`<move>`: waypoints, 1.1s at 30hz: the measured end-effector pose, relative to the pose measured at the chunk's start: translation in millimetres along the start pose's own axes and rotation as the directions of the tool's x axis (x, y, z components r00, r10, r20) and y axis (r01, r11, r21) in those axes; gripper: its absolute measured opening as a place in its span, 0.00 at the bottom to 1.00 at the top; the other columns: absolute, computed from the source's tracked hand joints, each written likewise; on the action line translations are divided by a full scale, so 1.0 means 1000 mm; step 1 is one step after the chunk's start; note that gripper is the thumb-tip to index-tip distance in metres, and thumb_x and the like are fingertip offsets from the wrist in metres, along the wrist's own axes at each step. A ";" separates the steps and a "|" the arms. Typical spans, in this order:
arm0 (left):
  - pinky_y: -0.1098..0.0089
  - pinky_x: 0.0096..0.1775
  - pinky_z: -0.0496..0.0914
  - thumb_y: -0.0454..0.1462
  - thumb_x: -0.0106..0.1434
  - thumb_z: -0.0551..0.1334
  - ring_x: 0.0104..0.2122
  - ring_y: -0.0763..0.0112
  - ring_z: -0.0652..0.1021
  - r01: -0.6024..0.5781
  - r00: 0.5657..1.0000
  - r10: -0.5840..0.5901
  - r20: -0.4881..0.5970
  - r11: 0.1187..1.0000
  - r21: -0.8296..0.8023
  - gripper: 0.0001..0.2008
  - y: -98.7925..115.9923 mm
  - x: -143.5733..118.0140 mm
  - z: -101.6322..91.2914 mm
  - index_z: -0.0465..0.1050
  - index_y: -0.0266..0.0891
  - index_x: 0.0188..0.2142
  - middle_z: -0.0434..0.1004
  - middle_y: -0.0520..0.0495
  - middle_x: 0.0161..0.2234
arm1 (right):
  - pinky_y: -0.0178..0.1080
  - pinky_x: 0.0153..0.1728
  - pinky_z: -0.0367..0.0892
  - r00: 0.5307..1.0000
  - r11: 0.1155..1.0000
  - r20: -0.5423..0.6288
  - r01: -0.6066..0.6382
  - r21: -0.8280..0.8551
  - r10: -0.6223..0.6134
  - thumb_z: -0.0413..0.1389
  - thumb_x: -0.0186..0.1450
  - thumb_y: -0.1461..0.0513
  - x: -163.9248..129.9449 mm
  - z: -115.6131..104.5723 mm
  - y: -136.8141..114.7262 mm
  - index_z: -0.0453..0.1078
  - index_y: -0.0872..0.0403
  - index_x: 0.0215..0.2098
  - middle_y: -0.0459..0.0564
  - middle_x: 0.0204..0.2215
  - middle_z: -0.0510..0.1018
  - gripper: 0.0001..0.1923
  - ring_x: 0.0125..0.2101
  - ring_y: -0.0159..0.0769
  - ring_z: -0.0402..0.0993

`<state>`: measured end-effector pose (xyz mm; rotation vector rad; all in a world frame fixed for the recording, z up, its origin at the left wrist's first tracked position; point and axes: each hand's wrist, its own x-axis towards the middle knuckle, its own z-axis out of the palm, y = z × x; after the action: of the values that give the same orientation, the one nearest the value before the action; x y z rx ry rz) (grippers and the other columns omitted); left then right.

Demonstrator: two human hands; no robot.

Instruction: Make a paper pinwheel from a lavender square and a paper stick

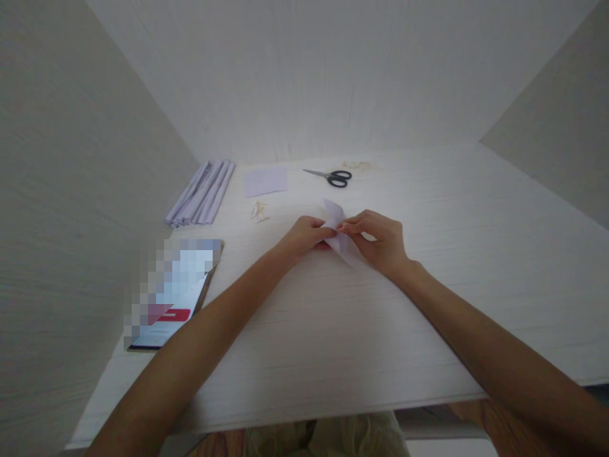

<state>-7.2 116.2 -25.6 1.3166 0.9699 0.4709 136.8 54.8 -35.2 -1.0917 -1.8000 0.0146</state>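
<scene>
A small piece of pale lilac paper [334, 209] is pinched together at its middle, its two ends flaring out like a bow. My left hand [307, 236] is closed on its left side, thumb on top. From the right, my right hand [378, 238] pinches the paper's middle between thumb and fingertips. Whether something small is also between those fingertips I cannot make out. Both hands are held over the white table [328, 343]. Beyond them lie black-handled scissors [333, 178], blades pointing left, and a flat lilac paper sheet [266, 182].
Several rolled or folded lilac papers [202, 193] are stacked at the left wall. Small pale scraps [259, 211] lie near the sheet, with more thin bits [359, 166] behind the scissors. A lit phone or tablet [178, 295] rests beside my left forearm. Panels enclose the back and sides.
</scene>
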 end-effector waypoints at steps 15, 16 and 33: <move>0.75 0.28 0.64 0.32 0.44 0.59 0.21 0.79 0.69 -0.022 1.000 0.021 -0.023 0.999 -0.039 0.03 -0.001 0.000 0.001 0.70 0.31 0.21 0.69 0.51 0.20 | 0.37 0.29 0.66 0.998 1.000 0.065 0.008 -0.004 -0.007 0.51 0.59 0.65 0.001 -0.005 0.004 0.72 0.49 0.32 0.48 0.29 0.74 0.09 0.31 0.33 0.69; 0.75 0.28 0.64 0.32 0.44 0.59 0.21 0.79 0.69 -0.019 0.999 0.018 -0.026 0.999 -0.038 0.03 -0.001 -0.001 0.001 0.70 0.31 0.21 0.69 0.51 0.20 | 0.37 0.29 0.66 0.998 1.000 0.065 0.004 -0.016 -0.003 0.51 0.59 0.65 0.002 -0.005 0.004 0.72 0.49 0.32 0.48 0.29 0.74 0.08 0.31 0.33 0.69; 0.73 0.29 0.65 0.32 0.45 0.59 0.23 0.77 0.70 -0.015 0.999 0.013 -0.035 0.999 -0.037 0.04 -0.001 0.000 0.001 0.70 0.31 0.23 0.70 0.50 0.21 | 0.37 0.27 0.63 1.000 1.000 0.029 -0.007 -0.029 0.008 0.50 0.59 0.66 0.002 -0.001 0.001 0.70 0.53 0.30 0.48 0.26 0.70 0.06 0.28 0.32 0.66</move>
<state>-6.2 115.5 -26.7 1.2858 0.9769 0.5220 137.5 56.1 -33.7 -1.1236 -1.8275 0.0096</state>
